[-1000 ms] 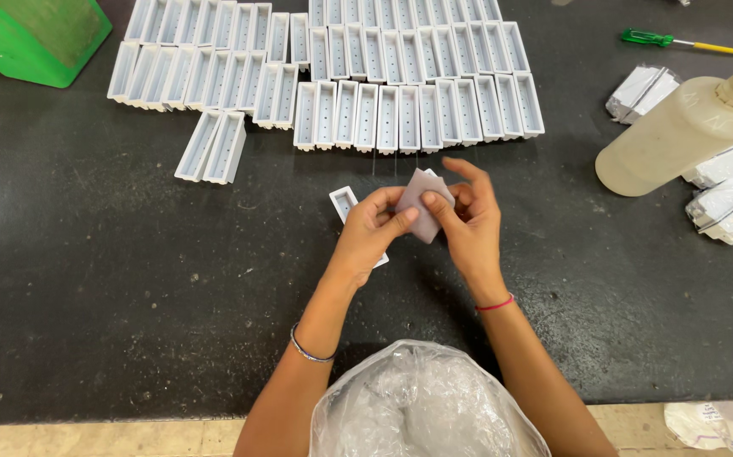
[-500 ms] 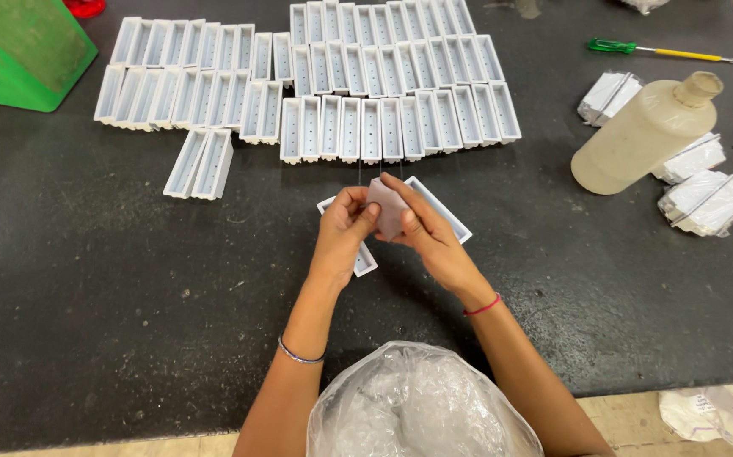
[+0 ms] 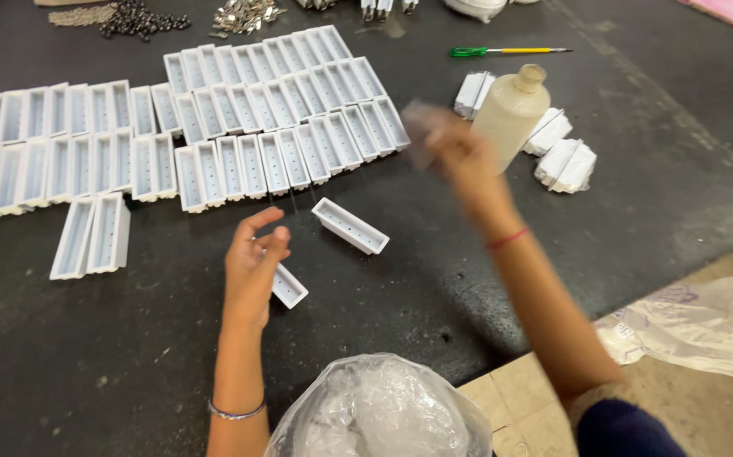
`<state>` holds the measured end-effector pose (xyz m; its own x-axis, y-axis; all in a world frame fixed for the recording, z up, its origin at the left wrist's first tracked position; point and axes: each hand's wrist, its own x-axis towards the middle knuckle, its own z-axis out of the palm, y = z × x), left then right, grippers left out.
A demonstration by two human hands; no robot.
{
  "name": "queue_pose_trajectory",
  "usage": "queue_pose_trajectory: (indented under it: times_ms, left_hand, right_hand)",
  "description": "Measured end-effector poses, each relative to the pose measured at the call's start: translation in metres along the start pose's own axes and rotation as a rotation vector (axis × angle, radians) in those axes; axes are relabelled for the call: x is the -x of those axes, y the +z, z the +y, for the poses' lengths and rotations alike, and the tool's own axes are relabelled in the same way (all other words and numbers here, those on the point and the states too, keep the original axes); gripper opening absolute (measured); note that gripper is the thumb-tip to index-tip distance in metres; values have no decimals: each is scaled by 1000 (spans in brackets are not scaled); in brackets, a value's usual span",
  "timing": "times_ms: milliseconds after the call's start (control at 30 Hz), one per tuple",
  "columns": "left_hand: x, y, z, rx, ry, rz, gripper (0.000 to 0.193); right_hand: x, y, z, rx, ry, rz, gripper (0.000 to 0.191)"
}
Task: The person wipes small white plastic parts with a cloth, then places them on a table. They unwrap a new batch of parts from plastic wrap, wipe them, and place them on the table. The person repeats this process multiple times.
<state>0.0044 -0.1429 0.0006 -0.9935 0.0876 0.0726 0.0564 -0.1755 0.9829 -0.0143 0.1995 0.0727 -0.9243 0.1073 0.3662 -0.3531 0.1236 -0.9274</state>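
Head view: left hand (image 3: pixel 252 267) hangs loose, fingers apart, gripping nothing, just above a small white tray (image 3: pixel 287 286) on the black table (image 3: pixel 87 338). Right hand (image 3: pixel 460 152) is blurred near the plastic bottle (image 3: pixel 510 110), pinching a pale scrap (image 3: pixel 421 127); can't tell what. Second white tray (image 3: pixel 350 226) lies alone between the hands, below the tray rows (image 3: pixel 282 110).

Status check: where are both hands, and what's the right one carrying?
Left hand open, over a white tray. Right hand blurred near the plastic bottle, pinching a pale scrap; grip unclear. Loose white tray lies between the hands.
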Motion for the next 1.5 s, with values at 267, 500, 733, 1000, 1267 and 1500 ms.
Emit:
queue_pose_trajectory:
  times_ms: [267, 500, 733, 1000, 1267, 1500]
  left_hand:
    - [3, -9, 14, 102, 64, 43, 43]
    - [1, -16, 14, 136, 28, 90, 39]
    - [0, -20, 14, 157, 59, 96, 34]
    - [1, -24, 14, 176, 50, 107, 28]
    - [-2, -35, 6, 182, 25, 135, 26]
    - [-14, -61, -24, 182, 94, 193, 17]
  right_hand:
    - [-84, -143, -8, 975, -623, 289, 26]
    - [-87, -155, 25, 1106, -383, 214, 25]
    - [-103, -154, 23, 1368, -445, 148, 28]
    - [-104, -161, -4, 1401, -238, -127, 33]
    - [-92, -138, -17, 1550, -317, -80, 20]
    - [-84, -145, -32, 1176, -273, 164, 26]
